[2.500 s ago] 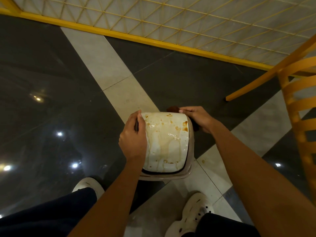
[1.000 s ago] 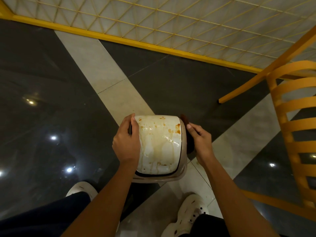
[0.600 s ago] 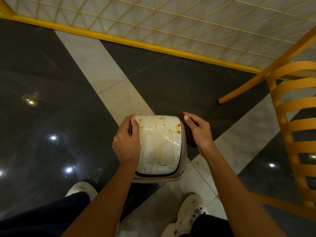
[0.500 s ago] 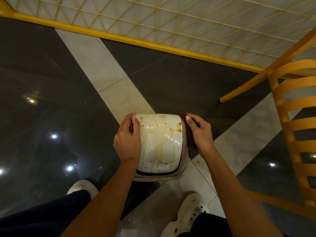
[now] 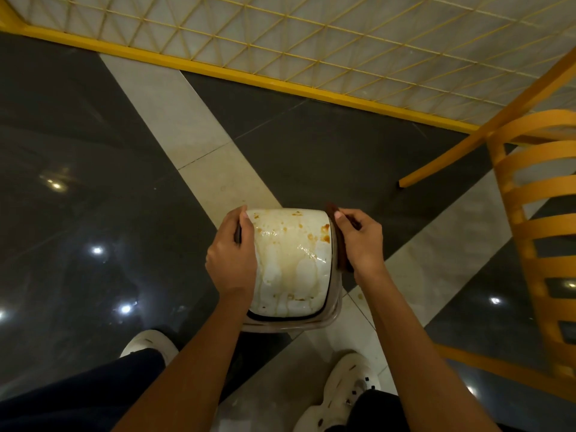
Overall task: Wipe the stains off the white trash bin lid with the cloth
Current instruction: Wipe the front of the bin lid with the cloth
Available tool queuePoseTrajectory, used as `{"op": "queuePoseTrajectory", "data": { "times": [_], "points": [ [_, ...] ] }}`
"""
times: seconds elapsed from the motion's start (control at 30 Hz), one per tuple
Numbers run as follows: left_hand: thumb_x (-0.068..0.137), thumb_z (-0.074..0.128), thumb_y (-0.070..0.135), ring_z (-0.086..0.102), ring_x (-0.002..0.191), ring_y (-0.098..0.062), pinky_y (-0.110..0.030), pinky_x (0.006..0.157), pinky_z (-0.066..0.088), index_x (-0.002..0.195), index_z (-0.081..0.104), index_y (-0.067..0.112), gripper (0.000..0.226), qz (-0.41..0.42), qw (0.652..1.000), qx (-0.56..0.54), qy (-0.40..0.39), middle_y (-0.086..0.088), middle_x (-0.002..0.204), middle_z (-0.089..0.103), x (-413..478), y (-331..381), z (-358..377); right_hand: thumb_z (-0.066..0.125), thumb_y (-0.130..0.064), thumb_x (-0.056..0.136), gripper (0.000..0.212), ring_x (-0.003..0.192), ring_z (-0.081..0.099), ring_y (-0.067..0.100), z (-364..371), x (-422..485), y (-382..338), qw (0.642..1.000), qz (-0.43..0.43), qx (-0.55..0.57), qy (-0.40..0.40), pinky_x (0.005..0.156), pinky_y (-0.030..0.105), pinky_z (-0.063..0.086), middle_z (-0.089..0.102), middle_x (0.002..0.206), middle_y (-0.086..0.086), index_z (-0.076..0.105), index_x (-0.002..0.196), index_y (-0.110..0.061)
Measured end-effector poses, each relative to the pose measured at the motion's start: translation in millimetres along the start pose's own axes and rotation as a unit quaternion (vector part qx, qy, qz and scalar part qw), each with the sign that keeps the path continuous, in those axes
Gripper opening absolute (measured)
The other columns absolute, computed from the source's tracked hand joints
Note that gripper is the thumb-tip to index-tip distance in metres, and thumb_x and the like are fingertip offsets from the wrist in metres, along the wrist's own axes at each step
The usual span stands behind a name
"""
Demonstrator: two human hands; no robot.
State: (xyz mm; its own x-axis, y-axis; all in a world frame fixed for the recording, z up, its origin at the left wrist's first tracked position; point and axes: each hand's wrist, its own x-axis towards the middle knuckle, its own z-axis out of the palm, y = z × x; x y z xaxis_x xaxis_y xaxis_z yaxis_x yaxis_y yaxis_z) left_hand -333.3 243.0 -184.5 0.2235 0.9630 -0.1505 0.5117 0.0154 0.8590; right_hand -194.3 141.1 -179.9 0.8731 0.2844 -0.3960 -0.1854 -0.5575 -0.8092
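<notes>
The bin [image 5: 337, 308] stands on the floor [image 5: 311, 157] before the shoes [image 5: 346, 388], its white lid [image 5: 291, 260] brown-stained and streaked. The left hand [image 5: 232, 260] has its fingers curled round the lid's left edge. The right hand [image 5: 361, 241] has its fingers clamped on the dark cloth [image 5: 342, 257], holding it against the bin's right side, beside the lid.

Views: one. Head camera, wide-angle, worn on the person; faces forward and steeply down at the floor [image 5: 93, 182]. Close range: the stained white trash bin lid [image 5: 291, 260] sits at frame centre, left hand [image 5: 230, 260] gripping its left edge, right hand [image 5: 361, 241] holding a brown cloth [image 5: 342, 254] at its right. Forearms and white shoes [image 5: 346, 388] enter along the bottom edge. Farthest: yellow lattice panel [image 5: 311, 35], top. Yellow chair [image 5: 545, 227], right edge.
</notes>
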Motion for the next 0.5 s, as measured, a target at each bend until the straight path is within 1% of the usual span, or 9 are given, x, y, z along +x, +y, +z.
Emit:
{"op": "queuePoseTrajectory", "data": {
  "times": [0.1, 0.13, 0.2, 0.27, 0.37, 0.4, 0.43, 0.5],
  "points": [
    [0.095, 0.044, 0.037, 0.054, 0.091, -0.006, -0.027, 0.081, 0.046, 0.114, 0.062, 0.029, 0.028, -0.003, 1.000, -0.001, -0.002, 0.005, 0.106, 0.066, 0, 1, 0, 0.056, -0.025, 0.092, 0.017, 0.099, 0.059, 0.020, 7, 9, -14, 0.999, 0.042, -0.006, -0.016, 0.094, 0.044, 0.048, 0.063, 0.096, -0.002, 0.067, 0.103, -0.018],
    [0.095, 0.043, 0.038, 0.055, 0.092, -0.007, -0.029, 0.082, 0.047, 0.114, 0.062, 0.030, 0.028, -0.006, 1.000, -0.001, -0.003, 0.004, 0.105, 0.066, 1, 1, -1, 0.055, -0.025, 0.092, 0.017, 0.099, 0.059, 0.020, 9, 11, -15, 0.999, 0.047, -0.011, -0.013, 0.094, 0.043, 0.048, 0.063, 0.095, -0.002, 0.067, 0.102, -0.018],
    [0.094, 0.043, 0.039, 0.058, 0.094, -0.011, -0.031, 0.083, 0.049, 0.114, 0.062, 0.031, 0.028, -0.007, 1.000, 0.001, -0.004, 0.004, 0.105, 0.067, 1, 0, -1, 0.054, -0.026, 0.092, 0.019, 0.101, 0.059, 0.020, 10, 7, -13, 0.999, 0.032, -0.029, 0.011, 0.094, 0.039, 0.048, 0.064, 0.103, 0.002, 0.067, 0.104, -0.018],
    [0.095, 0.043, 0.038, 0.058, 0.093, -0.010, -0.029, 0.081, 0.048, 0.113, 0.062, 0.030, 0.028, -0.002, 1.000, 0.001, 0.000, 0.004, 0.105, 0.067, 0, -1, -1, 0.054, -0.026, 0.093, 0.022, 0.103, 0.056, 0.017, 9, -9, -7, 0.998, 0.005, -0.043, 0.051, 0.090, 0.031, 0.045, 0.061, 0.108, 0.001, 0.066, 0.109, -0.017],
    [0.095, 0.043, 0.036, 0.054, 0.090, -0.004, -0.024, 0.079, 0.044, 0.113, 0.063, 0.028, 0.028, 0.001, 1.000, 0.003, 0.004, 0.005, 0.105, 0.067, 0, 0, 0, 0.054, -0.024, 0.093, 0.025, 0.102, 0.053, 0.018, 9, -31, -1, 0.989, -0.062, -0.085, 0.108, 0.083, 0.025, 0.040, 0.054, 0.102, -0.001, 0.065, 0.113, -0.015],
    [0.095, 0.043, 0.036, 0.053, 0.090, -0.004, -0.024, 0.079, 0.044, 0.113, 0.063, 0.029, 0.028, 0.001, 1.000, 0.003, 0.003, 0.005, 0.105, 0.067, 0, 0, 0, 0.054, -0.024, 0.093, 0.025, 0.103, 0.052, 0.019, 9, -33, -2, 0.987, -0.069, -0.091, 0.116, 0.082, 0.025, 0.038, 0.054, 0.103, 0.000, 0.065, 0.113, -0.014],
    [0.095, 0.043, 0.037, 0.053, 0.091, -0.003, -0.024, 0.080, 0.044, 0.113, 0.063, 0.029, 0.028, 0.000, 1.000, 0.001, 0.002, 0.005, 0.106, 0.067, 0, 0, 0, 0.054, -0.025, 0.093, 0.025, 0.103, 0.053, 0.020, 10, -30, -5, 0.986, -0.065, -0.096, 0.117, 0.081, 0.024, 0.038, 0.056, 0.105, 0.002, 0.065, 0.113, -0.014],
    [0.095, 0.044, 0.037, 0.053, 0.092, -0.004, -0.025, 0.081, 0.044, 0.114, 0.063, 0.029, 0.028, -0.001, 1.000, 0.001, -0.001, 0.005, 0.107, 0.066, 0, 0, 0, 0.054, -0.026, 0.093, 0.025, 0.103, 0.054, 0.018, 11, -18, -12, 0.992, -0.023, -0.086, 0.093, 0.083, 0.025, 0.040, 0.059, 0.110, 0.004, 0.065, 0.112, -0.015]
  ]
}}
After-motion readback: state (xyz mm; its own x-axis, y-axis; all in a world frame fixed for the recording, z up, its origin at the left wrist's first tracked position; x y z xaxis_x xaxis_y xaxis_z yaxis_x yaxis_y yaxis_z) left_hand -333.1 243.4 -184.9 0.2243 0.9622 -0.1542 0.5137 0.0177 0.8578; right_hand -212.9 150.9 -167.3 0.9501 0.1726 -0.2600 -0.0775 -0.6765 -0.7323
